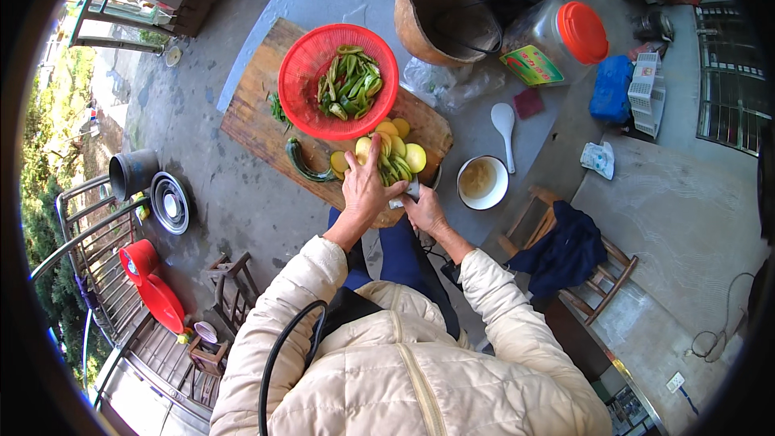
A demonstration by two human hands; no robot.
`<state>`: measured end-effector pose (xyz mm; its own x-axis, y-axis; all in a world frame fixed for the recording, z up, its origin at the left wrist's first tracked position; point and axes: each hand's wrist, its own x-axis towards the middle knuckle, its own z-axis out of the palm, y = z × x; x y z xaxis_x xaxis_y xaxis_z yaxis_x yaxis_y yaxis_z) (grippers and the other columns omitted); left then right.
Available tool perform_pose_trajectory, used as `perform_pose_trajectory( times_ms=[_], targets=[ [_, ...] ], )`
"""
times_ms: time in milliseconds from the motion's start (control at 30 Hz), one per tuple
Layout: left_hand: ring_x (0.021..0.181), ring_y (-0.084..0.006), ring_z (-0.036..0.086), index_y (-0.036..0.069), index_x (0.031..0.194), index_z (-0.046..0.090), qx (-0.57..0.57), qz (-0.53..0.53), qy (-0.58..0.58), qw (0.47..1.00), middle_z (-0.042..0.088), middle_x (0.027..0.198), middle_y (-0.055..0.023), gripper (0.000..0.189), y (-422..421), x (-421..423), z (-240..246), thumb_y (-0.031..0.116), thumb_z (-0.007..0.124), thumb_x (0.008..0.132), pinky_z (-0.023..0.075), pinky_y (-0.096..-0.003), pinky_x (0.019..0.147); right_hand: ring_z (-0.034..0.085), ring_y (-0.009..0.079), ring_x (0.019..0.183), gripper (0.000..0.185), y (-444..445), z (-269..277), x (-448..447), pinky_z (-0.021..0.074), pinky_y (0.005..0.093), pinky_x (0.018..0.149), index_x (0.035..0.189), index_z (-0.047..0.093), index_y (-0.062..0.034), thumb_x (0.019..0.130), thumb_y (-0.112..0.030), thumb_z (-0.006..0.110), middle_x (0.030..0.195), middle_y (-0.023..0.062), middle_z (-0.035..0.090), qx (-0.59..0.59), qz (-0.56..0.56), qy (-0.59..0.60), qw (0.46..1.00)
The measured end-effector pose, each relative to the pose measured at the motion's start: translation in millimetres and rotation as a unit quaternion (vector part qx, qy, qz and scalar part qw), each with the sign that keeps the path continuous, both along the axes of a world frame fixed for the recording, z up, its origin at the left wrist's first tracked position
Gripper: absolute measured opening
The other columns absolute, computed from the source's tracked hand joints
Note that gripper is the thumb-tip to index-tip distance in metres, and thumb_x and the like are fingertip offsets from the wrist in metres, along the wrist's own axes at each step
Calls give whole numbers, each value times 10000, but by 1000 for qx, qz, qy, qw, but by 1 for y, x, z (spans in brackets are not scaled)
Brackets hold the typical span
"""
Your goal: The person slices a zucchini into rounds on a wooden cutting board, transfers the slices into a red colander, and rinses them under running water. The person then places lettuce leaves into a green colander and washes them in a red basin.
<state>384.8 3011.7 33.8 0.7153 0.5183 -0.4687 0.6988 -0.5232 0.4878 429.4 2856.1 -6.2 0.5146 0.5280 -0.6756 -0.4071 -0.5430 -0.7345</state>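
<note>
My right hand point(425, 212) grips a knife by its handle. Part of the knife's metal blade point(413, 188) shows beside a heap of thin green-edged strips point(395, 171). My left hand point(364, 186) lies over the cut pieces with its fingers spread, its thumb close to the blade. Around its fingertips are round yellow slices point(415, 158), which look like squash. A curved dark green piece of squash point(307, 165) rests left of this hand. All of it is on a wooden cutting board point(254, 112). Sliced green peppers point(351, 82) fill part of a red plastic colander point(290, 109) on the board.
Right of the board stand a white bowl point(493, 194) with brownish liquid and a white spoon point(503, 127). Behind are a gourd-like brown bowl point(415, 24), a plastic bag point(448, 80) and a red-lidded jar point(582, 32). A wooden chair point(599, 297) holds dark cloth.
</note>
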Motion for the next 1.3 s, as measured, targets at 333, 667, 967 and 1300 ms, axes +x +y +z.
perform_pose_trajectory(
  times_ms=[333, 667, 967, 1300],
  targets=[
    [930, -448, 568, 237, 1500, 215, -38, -25, -71, 996, 412, 1091, -241, 1160, -8, -5, 39, 367, 878, 557, 517, -479, 804, 502, 109, 378, 106, -16, 51, -7, 390, 287, 344, 941, 580, 7, 921, -97, 583, 545, 35, 539, -10, -26, -21, 999],
    [933, -405, 602, 198, 1493, 244, 31, -56, -158, 985, 456, 1086, -224, 1126, 75, 27, 84, 338, 873, 569, 533, -465, 830, 539, 137, 395, 110, 65, 100, 29, 403, 310, 371, 960, 565, 2, 913, -97, 569, 552, 58, 560, 66, -12, -109, 992],
    [1046, -410, 568, 192, 1469, 323, 129, -102, -87, 982, 448, 1248, -219, 952, 139, 51, 43, 413, 810, 681, 500, -456, 870, 508, 102, 444, 135, 124, 83, 55, 446, 278, 388, 947, 495, -18, 917, -133, 559, 604, 7, 517, 76, -21, 135, 988],
    [1336, -345, 336, 93, 1264, 544, 211, -249, -168, 930, 473, 1327, -123, 503, 114, 37, 32, 164, 674, 784, 287, -533, 1055, 510, 76, 501, 153, 66, 104, 49, 452, 250, 413, 976, 484, -23, 924, -143, 563, 673, 1, 511, 79, -18, 117, 990]
  ],
)
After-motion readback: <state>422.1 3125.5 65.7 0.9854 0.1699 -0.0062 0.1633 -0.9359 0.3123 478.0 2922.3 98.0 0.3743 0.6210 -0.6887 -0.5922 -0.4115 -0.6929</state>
